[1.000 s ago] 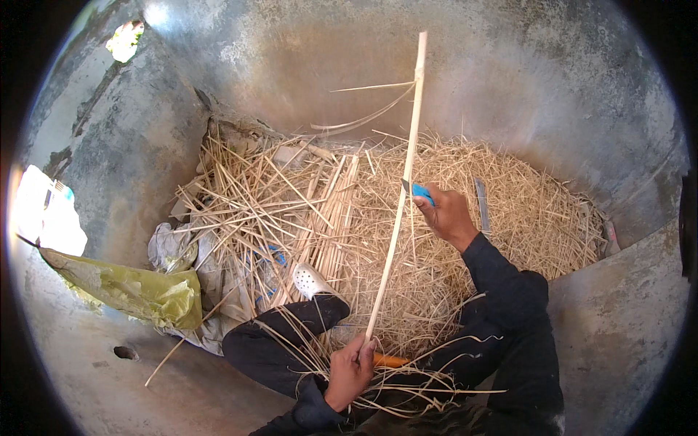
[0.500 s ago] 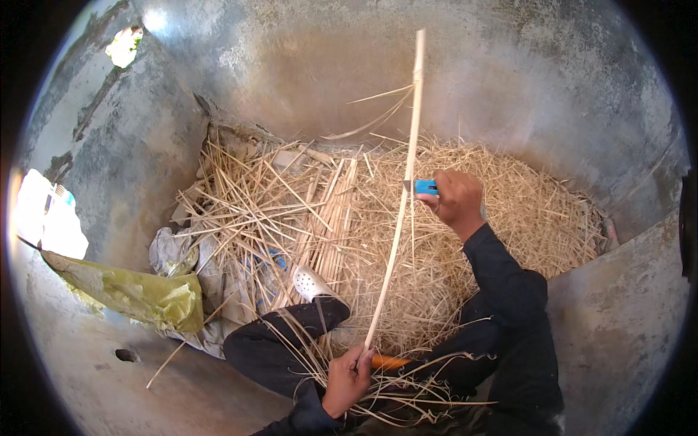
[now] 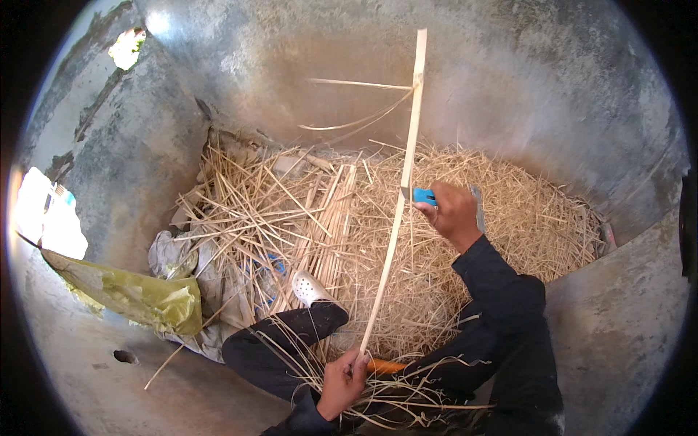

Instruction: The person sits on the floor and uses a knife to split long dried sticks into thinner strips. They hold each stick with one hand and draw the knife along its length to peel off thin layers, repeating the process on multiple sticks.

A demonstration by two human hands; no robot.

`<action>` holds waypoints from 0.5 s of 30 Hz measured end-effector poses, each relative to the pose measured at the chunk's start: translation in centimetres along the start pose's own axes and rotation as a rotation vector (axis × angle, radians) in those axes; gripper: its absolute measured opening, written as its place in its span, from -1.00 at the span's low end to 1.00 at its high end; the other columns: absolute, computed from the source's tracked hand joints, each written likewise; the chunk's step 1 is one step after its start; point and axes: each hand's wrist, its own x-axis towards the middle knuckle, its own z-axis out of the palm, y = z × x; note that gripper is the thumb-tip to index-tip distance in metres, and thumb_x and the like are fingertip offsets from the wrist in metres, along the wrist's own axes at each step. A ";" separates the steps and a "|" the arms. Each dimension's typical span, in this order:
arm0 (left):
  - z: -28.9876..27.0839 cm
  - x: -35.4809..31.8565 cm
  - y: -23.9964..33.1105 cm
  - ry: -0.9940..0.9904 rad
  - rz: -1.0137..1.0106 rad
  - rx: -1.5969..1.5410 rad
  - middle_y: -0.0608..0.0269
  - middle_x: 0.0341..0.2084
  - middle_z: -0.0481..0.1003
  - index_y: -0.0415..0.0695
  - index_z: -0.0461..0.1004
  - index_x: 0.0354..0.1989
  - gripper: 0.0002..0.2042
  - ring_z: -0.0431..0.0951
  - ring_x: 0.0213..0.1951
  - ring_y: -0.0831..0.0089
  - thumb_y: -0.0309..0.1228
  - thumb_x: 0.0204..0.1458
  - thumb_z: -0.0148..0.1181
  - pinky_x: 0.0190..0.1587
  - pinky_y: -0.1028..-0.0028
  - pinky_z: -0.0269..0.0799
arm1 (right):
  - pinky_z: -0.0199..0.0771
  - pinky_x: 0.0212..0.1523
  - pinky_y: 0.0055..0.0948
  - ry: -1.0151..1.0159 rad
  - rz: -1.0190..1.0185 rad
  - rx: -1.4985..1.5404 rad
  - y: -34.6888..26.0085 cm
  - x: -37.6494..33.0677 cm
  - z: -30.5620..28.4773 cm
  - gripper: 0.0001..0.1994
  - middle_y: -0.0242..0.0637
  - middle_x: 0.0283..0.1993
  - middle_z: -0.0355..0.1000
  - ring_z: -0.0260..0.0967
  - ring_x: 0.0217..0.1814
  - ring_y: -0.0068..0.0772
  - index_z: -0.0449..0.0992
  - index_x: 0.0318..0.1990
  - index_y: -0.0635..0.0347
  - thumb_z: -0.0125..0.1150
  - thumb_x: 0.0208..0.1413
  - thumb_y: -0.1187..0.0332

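Observation:
My left hand [image 3: 343, 384], low in the middle, is closed around the lower end of a long pale bamboo strip [image 3: 398, 221], which slants up and away to the far wall. Thin slivers [image 3: 360, 83] stick out leftward near its upper end, still attached. A blue utility knife [image 3: 423, 197] is gripped in my right hand [image 3: 454, 214], about halfway along the strip. Its blade lies against the strip, edge contact partly too small to tell. Curled shavings [image 3: 407, 396] lie across my lap beside my left hand. An orange piece [image 3: 384, 366] shows beneath the strip.
A large heap of shavings [image 3: 523, 211] spreads to the right. Long bamboo strips [image 3: 329, 218] lie at centre-left beside looser sticks [image 3: 240, 196]. My white clog [image 3: 308, 287] rests near them. A yellow-green plastic sheet [image 3: 138, 294] hangs at left. Grey concrete walls [image 3: 538, 80] surround me.
My right hand and the knife have slid a little down the strip toward me. The slivers near its upper end have swung farther out to the left. My left hand has barely moved.

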 end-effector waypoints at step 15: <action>0.2 -0.6 1.6 -0.087 -0.035 -0.103 0.39 -0.67 0.32 -0.28 0.45 -0.18 -0.80 0.25 -0.59 0.72 -0.37 0.24 0.03 -0.55 0.56 0.19 | -0.06 -0.76 -0.54 -0.546 0.634 1.231 -2.6 0.2 -1.0 -0.38 -0.49 -0.76 -0.01 -0.11 -0.79 -0.63 0.21 -0.54 0.09 -0.37 0.24 -0.29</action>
